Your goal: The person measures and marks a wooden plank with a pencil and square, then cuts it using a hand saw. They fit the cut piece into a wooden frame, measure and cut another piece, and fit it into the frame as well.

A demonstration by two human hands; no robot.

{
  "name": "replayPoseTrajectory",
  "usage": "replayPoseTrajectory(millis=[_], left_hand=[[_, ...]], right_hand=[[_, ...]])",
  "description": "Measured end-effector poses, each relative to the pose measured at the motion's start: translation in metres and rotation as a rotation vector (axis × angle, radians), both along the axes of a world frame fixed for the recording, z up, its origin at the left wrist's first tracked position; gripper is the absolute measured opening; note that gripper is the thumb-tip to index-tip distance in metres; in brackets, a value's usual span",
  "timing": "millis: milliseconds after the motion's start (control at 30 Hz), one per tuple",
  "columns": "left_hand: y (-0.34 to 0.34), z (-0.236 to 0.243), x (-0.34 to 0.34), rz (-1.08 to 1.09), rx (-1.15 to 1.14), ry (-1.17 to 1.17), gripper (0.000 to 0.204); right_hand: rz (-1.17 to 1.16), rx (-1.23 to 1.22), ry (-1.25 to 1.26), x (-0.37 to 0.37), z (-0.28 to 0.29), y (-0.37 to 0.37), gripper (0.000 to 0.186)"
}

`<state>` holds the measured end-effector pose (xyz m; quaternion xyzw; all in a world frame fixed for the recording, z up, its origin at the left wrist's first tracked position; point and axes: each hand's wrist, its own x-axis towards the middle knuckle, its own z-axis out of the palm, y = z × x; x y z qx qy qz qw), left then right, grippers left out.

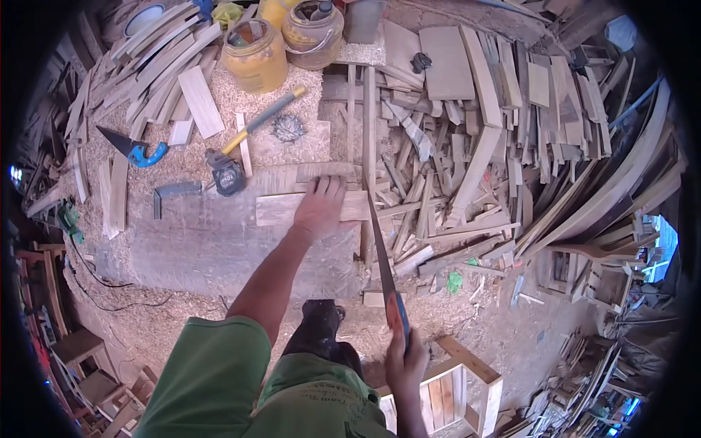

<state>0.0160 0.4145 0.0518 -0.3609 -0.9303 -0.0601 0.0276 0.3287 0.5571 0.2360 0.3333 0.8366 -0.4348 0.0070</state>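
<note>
At far left, we find a blue-handled saw [142, 152] lying just beyond a few wood strips [118, 191]. To its right, on the counter [219, 248], a metal square [179, 190] sits near a tape measure [228, 177] and a hammer [269, 117] with a yellow-and-gray handle; beyond them we see a yellow bucket [252, 62]. At center, a pale board [276, 209] lies flat, running left to right beneath the left grip [320, 206], which clasps it, fingers laid across its far edge. The longer visible stretch of board is left of that grip. Just beside the board's right end, a handsaw [382, 255] slants from far to near; we cannot tell whether its blade touches the wood. The right grip [406, 360], near and to the right, is clenched around the handsaw's orange-and-blue handle, well apart from the board. Farther right, we view piled wood scraps [416, 259] and, nearest us, a wooden frame [473, 363].
</note>
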Motion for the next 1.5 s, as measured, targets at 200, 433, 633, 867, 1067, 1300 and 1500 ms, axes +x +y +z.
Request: replayPoseTrajectory(millis=[200,433,633,867,1067,1300,1500], left_hand=[[0.004,0.005,-0.004,-0.001,0.015,-0.035,0.121],[-0.008,-0.005,0.003,0.013,0.025,0.055,0.117],[0.009,0.01,0.001,-0.023,-0.009,-0.018,0.117],[-0.005,0.006,0.003,0.008,-0.02,-0.022,0.114],[0.011,0.006,0.002,-0.038,0.054,0.034,0.114],[-0.008,0.005,0.003,-0.008,0.005,0.056,0.115],[0.001,0.01,0.001,-0.024,0.058,0.053,0.115]], right_hand=[[0.091,0.041,0.162,-0.148,-0.075,0.022,0.04],[0.0,0.01,0.032,0.041,0.001,-0.006,0.034],[0.052,-0.037,0.186,-0.146,-0.07,0.022,0.044],[0.017,-0.023,0.022,0.004,-0.006,-0.007,0.032],[0.004,-0.004,0.163,-0.066,-0.083,0.013,0.034],[0.065,0.061,0.143,-0.04,-0.068,0.002,0.035],[-0.033,0.017,0.006,0.004,-0.057,-0.007,0.031]])
